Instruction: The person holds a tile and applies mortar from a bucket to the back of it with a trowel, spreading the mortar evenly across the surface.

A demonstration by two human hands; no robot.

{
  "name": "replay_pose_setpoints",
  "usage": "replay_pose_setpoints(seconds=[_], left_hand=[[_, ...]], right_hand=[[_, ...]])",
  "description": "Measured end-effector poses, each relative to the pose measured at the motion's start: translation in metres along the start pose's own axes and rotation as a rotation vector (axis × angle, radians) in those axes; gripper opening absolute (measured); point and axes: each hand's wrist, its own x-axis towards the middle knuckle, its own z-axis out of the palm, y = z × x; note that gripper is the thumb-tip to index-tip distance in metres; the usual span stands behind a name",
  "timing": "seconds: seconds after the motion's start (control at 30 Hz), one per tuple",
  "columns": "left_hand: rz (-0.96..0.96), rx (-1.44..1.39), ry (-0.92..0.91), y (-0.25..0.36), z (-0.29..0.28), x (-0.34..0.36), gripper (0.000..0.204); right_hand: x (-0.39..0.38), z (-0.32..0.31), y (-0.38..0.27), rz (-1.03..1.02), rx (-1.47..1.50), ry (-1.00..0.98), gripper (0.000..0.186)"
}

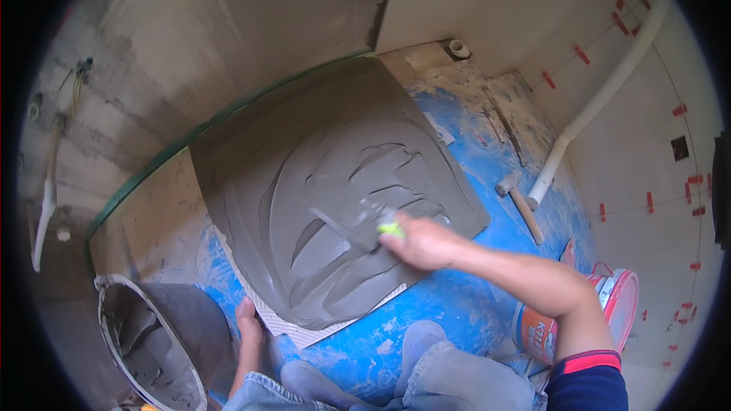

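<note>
My right hand [426, 242] is closed round the yellow-green handle of a trowel [341, 230]. Its blade lies against wet grey mortar [259, 221], smeared in ridges and swirls over a large tile [301, 335]. The tile's pale ribbed edge shows at the near side. My left hand [248, 323] is low by the tile's near left edge, between it and a mortar bucket [209, 320]; its fingers are too unclear to read. Thick grey mortar lines the inside of the bucket, which tilts toward me.
Blue-coated floor [457, 304] surrounds the tile. A hammer [524, 209] lies at the right near a white pipe [579, 122]. A red and white pail [620, 304] lies beside my right arm. A capped pipe stub [458, 49] stands in the far corner. Red clips mark the right wall.
</note>
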Motion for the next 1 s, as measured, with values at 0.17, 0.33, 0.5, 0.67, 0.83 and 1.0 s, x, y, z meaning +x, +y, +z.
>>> replay_pose_setpoints(seconds=[0.17, 0.33, 0.5, 0.67, 0.83, 1.0], left_hand=[[0.091, 0.193, 0.077, -0.031, -0.034, 0.01, 0.039], [0.113, 0.318, 0.055, -0.007, -0.014, 0.001, 0.045], [0.063, 0.241, 0.013, -0.008, -0.014, 0.0, 0.043], [0.049, 0.272, 0.002, -0.001, -0.006, -0.005, 0.043], [0.079, 0.215, 0.005, -0.005, -0.004, -0.001, 0.044], [0.04, 0.2, -0.034, 0.003, 0.007, 0.003, 0.04]], right_hand=[[0.004, -0.084, -0.01, 0.38, 0.009, -0.034, 0.046], [-0.003, -0.019, -0.048, 0.32, 0.612, -0.336, 0.038], [-0.037, 0.037, -0.107, 0.121, 0.378, -0.713, 0.039], [-0.044, 0.004, -0.072, -0.065, -0.514, -0.292, 0.044], [-0.058, -0.01, -0.085, 0.401, 0.28, -0.443, 0.045], [-0.097, 0.035, -0.096, -0.009, -0.053, -0.573, 0.047]])
